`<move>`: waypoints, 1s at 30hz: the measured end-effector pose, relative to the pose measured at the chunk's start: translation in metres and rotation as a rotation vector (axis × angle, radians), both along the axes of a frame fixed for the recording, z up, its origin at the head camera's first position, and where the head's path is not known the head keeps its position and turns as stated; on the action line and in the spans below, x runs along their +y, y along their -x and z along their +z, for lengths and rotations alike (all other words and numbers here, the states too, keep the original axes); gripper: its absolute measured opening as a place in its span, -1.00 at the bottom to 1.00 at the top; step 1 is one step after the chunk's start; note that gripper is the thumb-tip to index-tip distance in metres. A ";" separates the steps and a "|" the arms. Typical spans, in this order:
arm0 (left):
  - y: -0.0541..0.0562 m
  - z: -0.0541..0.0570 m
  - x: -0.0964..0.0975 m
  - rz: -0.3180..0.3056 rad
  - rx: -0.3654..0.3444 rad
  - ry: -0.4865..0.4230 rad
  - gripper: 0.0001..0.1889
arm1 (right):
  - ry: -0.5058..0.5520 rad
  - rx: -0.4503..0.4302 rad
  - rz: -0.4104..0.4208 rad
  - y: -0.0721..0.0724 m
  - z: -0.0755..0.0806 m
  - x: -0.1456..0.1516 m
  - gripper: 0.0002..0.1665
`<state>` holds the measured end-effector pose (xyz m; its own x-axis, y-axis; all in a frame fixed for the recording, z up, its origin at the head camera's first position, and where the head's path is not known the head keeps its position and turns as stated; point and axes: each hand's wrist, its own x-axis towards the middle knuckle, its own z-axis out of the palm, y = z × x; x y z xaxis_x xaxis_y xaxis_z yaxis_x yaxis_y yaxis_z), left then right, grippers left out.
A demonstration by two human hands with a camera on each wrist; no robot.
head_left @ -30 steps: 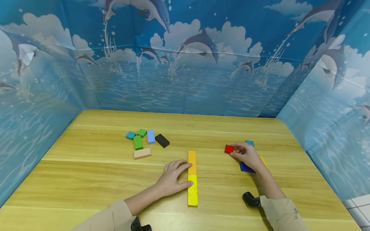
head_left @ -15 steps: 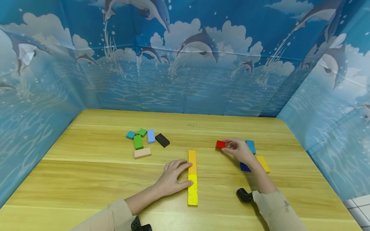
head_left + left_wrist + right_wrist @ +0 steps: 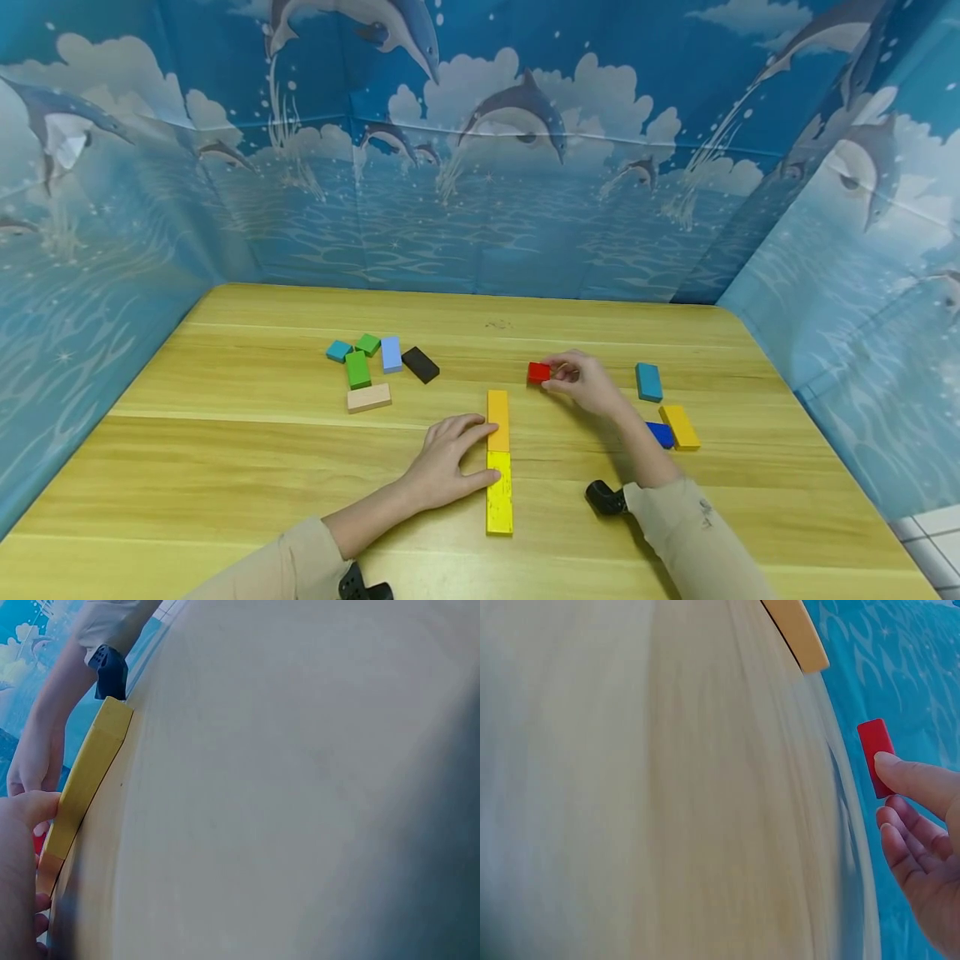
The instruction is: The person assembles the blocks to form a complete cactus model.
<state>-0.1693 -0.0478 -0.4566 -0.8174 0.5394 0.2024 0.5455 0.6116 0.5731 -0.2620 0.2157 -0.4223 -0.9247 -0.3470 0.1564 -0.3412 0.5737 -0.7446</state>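
Observation:
A yellow block (image 3: pixel 499 508) and an orange block (image 3: pixel 498 410) lie end to end in a straight row on the wooden table. My left hand (image 3: pixel 444 468) rests along their left side, its thumb on the yellow block and the index fingertip on the orange one. Beyond the row's far end and to its right, my right hand (image 3: pixel 588 385) pinches a small red block (image 3: pixel 537 372) between thumb and fingers. The right wrist view shows the red block (image 3: pixel 874 756) held above the tabletop, the other fingers loosely bent below it.
To the right lie a teal block (image 3: pixel 648 382), a yellow-orange block (image 3: pixel 680 427) and a blue block (image 3: pixel 660 434) partly behind the forearm. At the left is a cluster: black (image 3: pixel 422 365), light blue (image 3: pixel 392 355), beige wooden (image 3: pixel 369 398), green and teal blocks. A dolphin-print curtain (image 3: pixel 480 208) surrounds the table.
My right hand has carried the red block leftward, from the right-hand blocks toward the row, uncovering the teal and yellow-orange blocks. My left hand has stayed in place.

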 end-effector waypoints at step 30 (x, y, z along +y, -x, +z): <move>0.000 0.000 -0.001 0.000 0.013 -0.009 -0.40 | -0.015 0.025 0.082 0.013 -0.014 -0.049 -0.67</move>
